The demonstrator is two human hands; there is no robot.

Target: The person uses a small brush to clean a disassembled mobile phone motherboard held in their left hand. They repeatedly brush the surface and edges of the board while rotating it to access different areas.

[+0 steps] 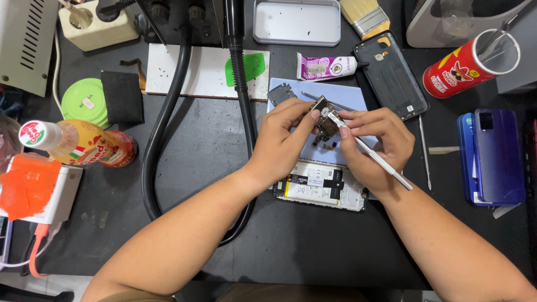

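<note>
Two hands share one small circuit board (324, 118): left hand (279, 140) fingers pinch it, right hand (375, 142) fingers grip one metal tool (386, 166).

The bench (212, 145) is black. At twelve o'clock lies a white board (207, 70) with a green patch, and a pale grey tray (296, 22). At two o'clock stands a red can (464, 67); at three, a blue-violet phone (495, 156). At nine o'clock are a green lid (84, 100) and an orange bottle (89, 146). The mat (335, 92) is light blue.
</note>
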